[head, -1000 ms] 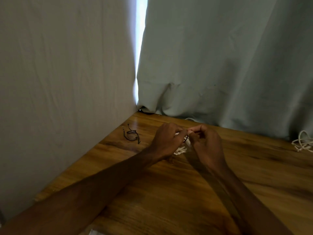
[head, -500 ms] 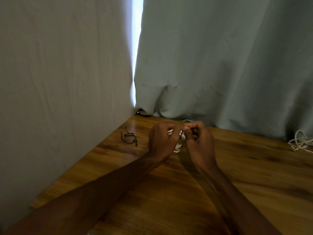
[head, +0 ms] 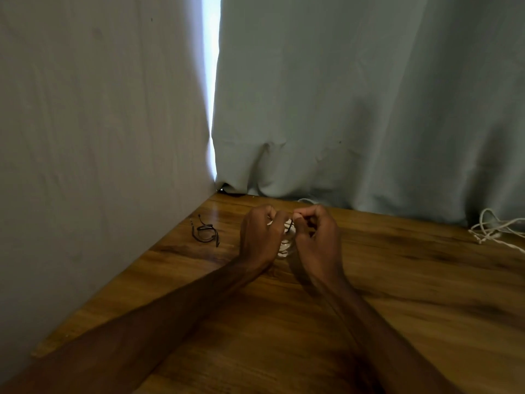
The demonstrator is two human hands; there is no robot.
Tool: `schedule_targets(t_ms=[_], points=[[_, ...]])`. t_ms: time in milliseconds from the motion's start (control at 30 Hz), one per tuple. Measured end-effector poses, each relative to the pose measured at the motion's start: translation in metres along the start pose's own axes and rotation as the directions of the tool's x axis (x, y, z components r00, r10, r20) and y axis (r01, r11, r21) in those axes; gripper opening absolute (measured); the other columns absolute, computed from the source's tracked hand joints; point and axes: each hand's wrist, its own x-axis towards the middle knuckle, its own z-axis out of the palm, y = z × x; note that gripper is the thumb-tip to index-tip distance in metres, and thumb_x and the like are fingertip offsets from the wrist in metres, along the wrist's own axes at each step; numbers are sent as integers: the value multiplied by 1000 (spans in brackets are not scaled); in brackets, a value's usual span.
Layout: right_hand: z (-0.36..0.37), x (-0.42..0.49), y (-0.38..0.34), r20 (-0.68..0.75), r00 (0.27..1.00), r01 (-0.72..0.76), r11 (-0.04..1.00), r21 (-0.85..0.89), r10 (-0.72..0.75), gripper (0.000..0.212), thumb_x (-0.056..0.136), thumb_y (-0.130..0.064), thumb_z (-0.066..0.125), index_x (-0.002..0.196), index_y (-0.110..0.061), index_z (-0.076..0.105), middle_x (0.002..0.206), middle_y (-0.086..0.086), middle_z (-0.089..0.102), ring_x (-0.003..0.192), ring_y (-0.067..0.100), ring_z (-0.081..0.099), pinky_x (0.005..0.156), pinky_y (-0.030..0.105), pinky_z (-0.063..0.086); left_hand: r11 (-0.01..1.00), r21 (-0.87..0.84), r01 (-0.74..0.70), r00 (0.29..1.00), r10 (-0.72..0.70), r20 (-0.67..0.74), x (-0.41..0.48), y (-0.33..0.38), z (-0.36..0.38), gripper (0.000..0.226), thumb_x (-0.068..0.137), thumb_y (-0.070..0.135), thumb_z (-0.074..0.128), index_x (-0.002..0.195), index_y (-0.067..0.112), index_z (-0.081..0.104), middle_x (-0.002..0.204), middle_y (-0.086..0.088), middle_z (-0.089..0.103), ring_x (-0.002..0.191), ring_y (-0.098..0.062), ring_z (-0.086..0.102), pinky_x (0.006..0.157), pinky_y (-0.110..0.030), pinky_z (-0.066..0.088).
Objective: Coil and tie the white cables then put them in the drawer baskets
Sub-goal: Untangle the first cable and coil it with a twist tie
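Note:
A small coiled white cable shows between my two hands near the far edge of the wooden table. My left hand grips the coil from the left. My right hand pinches a thin dark tie at the top of the coil, thumb against forefinger. Most of the coil is hidden by my fingers. A second white cable lies loose and tangled at the table's far right edge. No drawer or basket is in sight.
A few dark twist ties lie on the table to the left of my hands, close to the grey cloth wall. A pale curtain hangs along the back edge.
Both hands stay together on the coil and have shifted slightly away from me, with the fingertips working at the tie. The loose cable and the ties have not moved.

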Motion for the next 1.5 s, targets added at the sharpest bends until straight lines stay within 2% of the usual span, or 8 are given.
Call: schedule_targets(t_ms=[133, 267, 433, 767, 900, 1067, 1267, 1500], points=[[-1, 4, 6, 14, 999, -45, 999, 19, 45, 4, 96, -11, 67, 96, -15, 69, 92, -9, 70, 85, -3, 65, 72, 9, 48, 997, -67, 41, 999, -39, 36, 0, -1, 1, 53, 72, 49, 51, 62, -3, 51, 55, -6, 47, 55, -15, 42, 55, -48, 40], [-6, 9, 8, 43, 997, -58, 998, 39, 56, 6, 93, -9, 71, 93, -15, 73, 91, -6, 74, 87, 2, 69, 80, 16, 54, 996, -71, 62, 996, -56, 75, 1, 0, 1, 53, 69, 52, 48, 64, 0, 56, 63, -21, 57, 58, -19, 48, 58, -45, 42], [-10, 12, 10, 86, 995, -52, 998, 27, 49, 7, 91, -8, 73, 94, -14, 76, 92, -4, 75, 90, 7, 71, 84, 25, 58, 999, 45, 9, 993, -14, 114, 2, -3, 0, 25, 81, 35, 49, 59, 25, 47, 58, 3, 49, 59, -14, 46, 60, -33, 34], [-20, 16, 6, 96, 995, 19, 998, 51, -24, 11, 88, -6, 77, 94, -15, 81, 85, -7, 78, 77, 5, 74, 69, 17, 57, 981, 141, -132, 976, 103, 194, 5, -5, -6, 25, 93, 35, 59, 69, 27, 55, 64, 8, 57, 63, -10, 55, 60, -31, 38], [-30, 21, 5, 134, 989, 55, 998, 18, -57, 19, 89, -2, 74, 98, -17, 81, 82, -8, 77, 70, 0, 72, 63, 12, 53, 993, 102, -53, 951, 19, 308, 7, -5, -6, 22, 94, 40, 64, 80, 24, 63, 75, 4, 71, 73, -14, 70, 70, -46, 57], [-33, 21, 11, 198, 980, 2, 1000, 29, -8, 28, 90, 3, 70, 103, -21, 78, 89, -5, 77, 78, 2, 74, 65, 16, 56, 999, 24, 34, 934, -40, 354, 10, -8, -6, 20, 82, 40, 69, 75, 21, 70, 72, -2, 75, 69, -26, 73, 69, -56, 59], [-30, 20, 14, 267, 963, -62, 994, 91, 35, 21, 90, 4, 70, 101, -9, 82, 94, 2, 80, 86, 15, 77, 76, 29, 63, 968, 174, -180, 950, 125, 287, 9, -9, -11, 23, 83, 32, 73, 65, 22, 63, 62, 10, 64, 61, -7, 60, 60, -27, 41], [-31, 22, 15, 330, 942, -115, 984, 133, 66, 18, 90, 0, 73, 104, -8, 81, 89, 9, 80, 78, 35, 76, 70, 43, 65, 932, 231, -279, 931, 203, 303, 14, -12, -18, 18, 79, 31, 72, 64, 26, 62, 63, 9, 64, 65, -9, 62, 60, -35, 49]])
